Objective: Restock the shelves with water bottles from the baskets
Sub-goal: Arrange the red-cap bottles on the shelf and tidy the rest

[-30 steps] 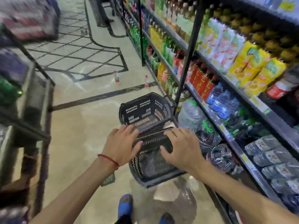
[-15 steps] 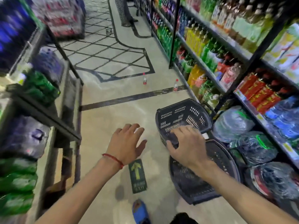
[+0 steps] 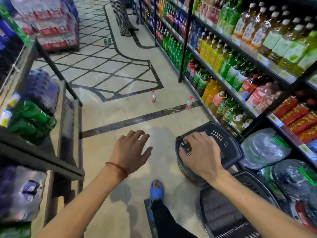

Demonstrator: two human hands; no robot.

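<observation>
Spanning the aisle: shrink-wrapped green and purple packs (image 3: 30, 117) fill a dark shelf unit (image 3: 42, 158); the left grip (image 3: 132, 152) hovers above the tiled floor (image 3: 106, 134), fingers spread, holding nothing; a red-capped water bottle (image 3: 153, 96) and a second bottle (image 3: 189, 102) stand on the floor beyond, labels unreadable; the right grip (image 3: 202, 155) curls over the rim of a black perforated plastic basket (image 3: 228, 143), next to another basket (image 3: 223, 212) below stocked shelves (image 3: 257, 40).
</observation>
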